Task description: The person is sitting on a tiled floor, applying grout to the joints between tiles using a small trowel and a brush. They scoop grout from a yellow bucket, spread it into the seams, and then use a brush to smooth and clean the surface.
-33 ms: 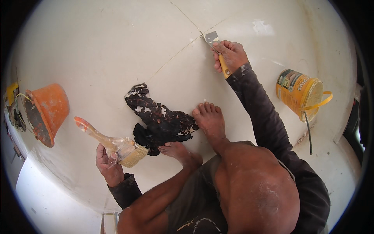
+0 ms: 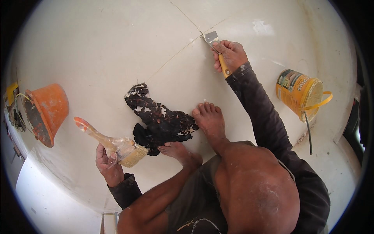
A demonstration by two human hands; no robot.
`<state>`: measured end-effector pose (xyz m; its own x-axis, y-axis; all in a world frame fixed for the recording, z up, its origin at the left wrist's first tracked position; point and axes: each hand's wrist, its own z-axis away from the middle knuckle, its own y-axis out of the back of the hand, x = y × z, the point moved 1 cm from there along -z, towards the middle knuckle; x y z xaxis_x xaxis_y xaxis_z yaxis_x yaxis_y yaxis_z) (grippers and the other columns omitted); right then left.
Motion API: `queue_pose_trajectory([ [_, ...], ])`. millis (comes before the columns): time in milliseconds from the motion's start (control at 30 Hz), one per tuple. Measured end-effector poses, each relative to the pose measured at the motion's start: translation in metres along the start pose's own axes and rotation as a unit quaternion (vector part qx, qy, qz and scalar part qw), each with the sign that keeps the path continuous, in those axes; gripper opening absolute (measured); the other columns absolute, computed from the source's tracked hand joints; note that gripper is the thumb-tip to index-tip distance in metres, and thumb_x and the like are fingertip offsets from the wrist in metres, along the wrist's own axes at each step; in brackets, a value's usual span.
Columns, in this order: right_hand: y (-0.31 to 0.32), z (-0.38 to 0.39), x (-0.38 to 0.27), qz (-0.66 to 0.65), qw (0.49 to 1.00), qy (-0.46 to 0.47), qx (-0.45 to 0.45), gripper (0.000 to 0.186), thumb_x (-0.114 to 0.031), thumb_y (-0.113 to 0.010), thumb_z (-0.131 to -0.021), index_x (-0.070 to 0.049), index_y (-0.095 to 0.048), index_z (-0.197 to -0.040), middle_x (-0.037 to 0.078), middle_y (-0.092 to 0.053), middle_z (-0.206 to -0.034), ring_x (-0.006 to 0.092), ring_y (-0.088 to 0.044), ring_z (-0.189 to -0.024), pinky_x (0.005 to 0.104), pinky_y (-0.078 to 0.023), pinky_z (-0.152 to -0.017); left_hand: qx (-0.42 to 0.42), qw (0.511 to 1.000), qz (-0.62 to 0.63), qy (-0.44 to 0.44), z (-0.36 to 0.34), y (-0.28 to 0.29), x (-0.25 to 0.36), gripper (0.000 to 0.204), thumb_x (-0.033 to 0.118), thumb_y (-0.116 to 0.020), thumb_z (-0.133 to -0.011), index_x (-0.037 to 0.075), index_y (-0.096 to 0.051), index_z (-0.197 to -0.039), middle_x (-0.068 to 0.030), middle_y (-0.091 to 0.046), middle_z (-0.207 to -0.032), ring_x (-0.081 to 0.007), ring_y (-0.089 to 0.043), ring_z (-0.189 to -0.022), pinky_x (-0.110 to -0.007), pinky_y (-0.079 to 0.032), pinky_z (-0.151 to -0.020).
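My right hand [image 2: 232, 56] grips a putty knife [image 2: 212, 38] by its yellow handle, thumb on the metal blade. The blade's tip rests at the crossing of thin joint lines [image 2: 171, 59] in the pale tiled floor [image 2: 93, 50]. Lower left, my left hand [image 2: 109, 165] is closed round a wide paintbrush [image 2: 124, 149], whose pale bristles point right and whose worn orange handle end points up and left. A crumpled dark patterned cloth [image 2: 159, 121] lies between the brush and my bare feet, against the toes.
An orange bucket [image 2: 52, 107] lies tipped on its side at the left, with grey residue inside. At the right is a yellow tub [image 2: 298, 91] with a yellow handle and a dark thin rod [image 2: 308, 132] at its mouth. A white surface [image 2: 46, 195] fills the lower left.
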<state>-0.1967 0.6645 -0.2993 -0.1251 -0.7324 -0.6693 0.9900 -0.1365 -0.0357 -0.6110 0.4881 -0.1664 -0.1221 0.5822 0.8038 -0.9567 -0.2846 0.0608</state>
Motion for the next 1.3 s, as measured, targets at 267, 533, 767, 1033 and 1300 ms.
queue_pose_trajectory([
  [267, 0.011, -0.004, -0.017, -0.012, 1.000, 0.007, -0.009, 0.027, -0.023, -0.062, -0.096, -0.001, -0.058, -0.081, 0.003, -0.056, -0.062, 0.0124, -0.055, -0.044, 0.0255, -0.045, -0.039, -0.001, 1.000, -0.004, 0.003, -0.008, -0.012, 0.000, 0.065, 0.020, -0.073, -0.085, -0.007, -0.041, -0.135, -0.0167, -0.058, -0.122, -0.0276, -0.060, -0.112, -0.041, -0.049, -0.098],
  [533, 0.020, -0.009, -0.021, 0.021, 0.997, 0.069, -0.023, 0.030, -0.022, -0.061, -0.095, 0.000, -0.058, -0.075, 0.003, -0.056, -0.060, 0.0121, -0.052, -0.042, 0.0273, -0.044, -0.039, 0.001, 1.000, -0.010, 0.009, -0.013, -0.024, 0.006, 0.067, 0.023, -0.075, -0.084, -0.007, -0.043, -0.134, -0.0158, -0.059, -0.120, -0.0267, -0.061, -0.110, -0.040, -0.050, -0.097],
  [767, 0.005, -0.021, -0.029, 0.145, 0.985, 0.084, 0.044, 0.032, -0.021, -0.060, -0.095, 0.000, -0.057, -0.070, 0.003, -0.054, -0.055, 0.0114, -0.052, -0.041, 0.0275, -0.043, -0.040, 0.026, 1.000, 0.003, 0.010, -0.018, -0.026, 0.010, 0.069, 0.024, -0.080, -0.080, -0.009, -0.046, -0.131, -0.0159, -0.060, -0.119, -0.0239, -0.062, -0.106, -0.037, -0.049, -0.096],
  [1033, 0.006, -0.021, -0.032, 0.316, 0.934, 0.142, 0.080, 0.031, -0.025, -0.058, -0.093, -0.001, -0.062, -0.074, 0.007, -0.058, -0.056, 0.0195, -0.058, -0.046, 0.0354, -0.050, -0.052, 0.006, 1.000, 0.005, 0.011, -0.020, -0.021, 0.011, 0.062, 0.018, -0.074, -0.083, -0.007, -0.045, -0.131, -0.0154, -0.060, -0.119, -0.0255, -0.062, -0.108, -0.039, -0.050, -0.097],
  [1300, 0.010, -0.032, -0.023, 0.434, 0.864, 0.242, 0.081, 0.027, -0.029, -0.060, -0.091, -0.005, -0.066, -0.080, 0.012, -0.063, -0.064, 0.0324, -0.061, -0.059, 0.0404, -0.050, -0.060, 0.000, 1.000, -0.001, 0.010, -0.021, -0.016, 0.009, 0.059, 0.017, -0.071, -0.085, -0.006, -0.044, -0.132, -0.0156, -0.059, -0.120, -0.0266, -0.061, -0.110, -0.040, -0.050, -0.098],
])
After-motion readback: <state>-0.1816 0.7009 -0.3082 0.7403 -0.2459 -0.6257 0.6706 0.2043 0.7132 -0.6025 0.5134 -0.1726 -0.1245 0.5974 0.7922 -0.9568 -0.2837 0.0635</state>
